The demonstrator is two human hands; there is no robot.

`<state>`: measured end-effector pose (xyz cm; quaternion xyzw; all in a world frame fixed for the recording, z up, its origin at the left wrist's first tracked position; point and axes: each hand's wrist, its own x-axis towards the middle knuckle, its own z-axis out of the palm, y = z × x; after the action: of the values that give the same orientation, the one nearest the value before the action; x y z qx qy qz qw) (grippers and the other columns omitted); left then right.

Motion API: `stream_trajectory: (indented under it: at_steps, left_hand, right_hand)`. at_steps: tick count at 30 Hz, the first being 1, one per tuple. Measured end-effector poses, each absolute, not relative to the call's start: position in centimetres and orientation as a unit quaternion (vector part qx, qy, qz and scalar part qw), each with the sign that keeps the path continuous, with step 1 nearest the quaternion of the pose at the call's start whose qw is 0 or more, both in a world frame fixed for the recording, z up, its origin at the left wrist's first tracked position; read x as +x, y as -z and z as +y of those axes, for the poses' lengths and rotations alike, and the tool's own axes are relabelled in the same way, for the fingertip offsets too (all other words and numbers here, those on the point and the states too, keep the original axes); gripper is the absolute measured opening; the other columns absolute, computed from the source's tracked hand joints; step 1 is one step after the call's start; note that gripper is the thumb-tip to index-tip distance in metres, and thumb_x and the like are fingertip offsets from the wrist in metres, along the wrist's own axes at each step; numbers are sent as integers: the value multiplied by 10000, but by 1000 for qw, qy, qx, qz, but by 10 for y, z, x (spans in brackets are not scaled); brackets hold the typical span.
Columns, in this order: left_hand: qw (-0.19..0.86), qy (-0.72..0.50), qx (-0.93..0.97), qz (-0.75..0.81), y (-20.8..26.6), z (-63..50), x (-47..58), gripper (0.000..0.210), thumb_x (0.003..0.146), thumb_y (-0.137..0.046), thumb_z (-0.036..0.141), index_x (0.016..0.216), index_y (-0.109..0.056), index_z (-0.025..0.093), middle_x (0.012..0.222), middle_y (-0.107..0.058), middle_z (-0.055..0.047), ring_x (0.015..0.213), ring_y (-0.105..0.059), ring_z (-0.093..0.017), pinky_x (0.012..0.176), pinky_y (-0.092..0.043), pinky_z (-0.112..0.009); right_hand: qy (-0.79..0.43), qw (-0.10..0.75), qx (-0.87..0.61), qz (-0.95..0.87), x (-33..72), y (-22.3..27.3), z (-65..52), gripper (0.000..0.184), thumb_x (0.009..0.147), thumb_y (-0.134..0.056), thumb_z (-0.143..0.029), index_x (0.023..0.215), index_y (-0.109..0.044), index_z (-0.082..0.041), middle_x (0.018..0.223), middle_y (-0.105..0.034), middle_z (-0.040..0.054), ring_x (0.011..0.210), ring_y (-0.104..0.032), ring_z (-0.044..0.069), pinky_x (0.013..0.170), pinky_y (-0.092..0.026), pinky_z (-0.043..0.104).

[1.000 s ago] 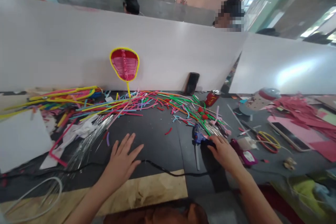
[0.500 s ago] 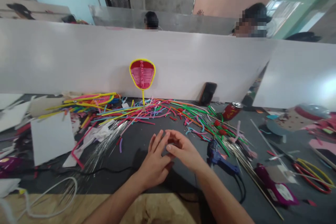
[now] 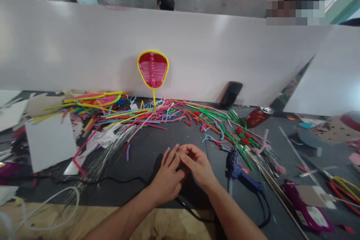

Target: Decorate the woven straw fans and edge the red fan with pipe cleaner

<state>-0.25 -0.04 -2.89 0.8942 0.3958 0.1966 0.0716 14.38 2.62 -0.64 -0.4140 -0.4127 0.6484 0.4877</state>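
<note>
Over the dark tabletop, my left hand [image 3: 168, 176] has its fingers stretched out and somewhat spread. My right hand [image 3: 198, 167] meets it, thumb and fingers pinched around a fingertip of the left hand. Nothing else shows between them, though anything tiny there would be hidden. A hot glue gun [image 3: 243, 174], blue, lies just right of my right hand. Beyond both hands spreads a heap of coloured pipe cleaners [image 3: 168, 114]. From it rises a pink and red fan-shaped piece [image 3: 153, 69] with a yellow rim and stem, upright before the white partition [image 3: 84, 48].
A phone [image 3: 230, 95] leans against the partition, with a red soda can [image 3: 258, 117] to its right. Pliers [image 3: 341, 187] and a purple device [image 3: 308, 206] lie at the right. White card [image 3: 50, 142] and thin wires [image 3: 109, 155] are at the left. A black cable crosses behind my wrists.
My right thumb and fingers have closed in on the left fingertip. The whole view has shifted and tilted slightly downward. Objects on the table stay in place.
</note>
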Motion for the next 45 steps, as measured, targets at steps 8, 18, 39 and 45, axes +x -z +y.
stream_trajectory:
  at_steps: [8,18,39,45]
  left_hand:
    - [100,-189,888,407,33,-3,-3,511,774,-558,177,1270,-509,290,1509,-212,-102,1406,-92,-332,1101,-173,-576]
    - [127,-193,869,437,40,1,-7,433,770,-539,135,1187,-571,249,1528,-202,-91,1410,-107,-301,1091,-233,-541]
    - [181,-339,762,521,17,31,-5,592,773,-522,140,1348,-384,186,1445,-368,-126,1379,-244,-244,1095,-290,-475]
    - [247,-597,484,591,-45,154,-25,682,614,-701,75,1253,-472,141,1349,-445,-126,1323,-323,-276,1119,-228,-397]
  right_hand:
    - [-629,490,-420,-434,141,10,25,244,727,-711,-380,870,-622,-202,825,-645,12,764,-596,152,758,-490,282]
    - [-500,516,-470,-512,144,31,28,393,795,-574,-259,1184,-523,-232,1214,-573,89,1082,-556,200,910,-464,370]
    - [-410,584,-408,-569,150,22,20,189,608,-380,-85,468,-352,-210,481,-336,-37,478,-330,108,470,-248,244]
    - [-307,585,-364,-656,146,28,14,250,681,-348,-32,502,-374,-204,497,-361,-35,482,-363,107,487,-259,248]
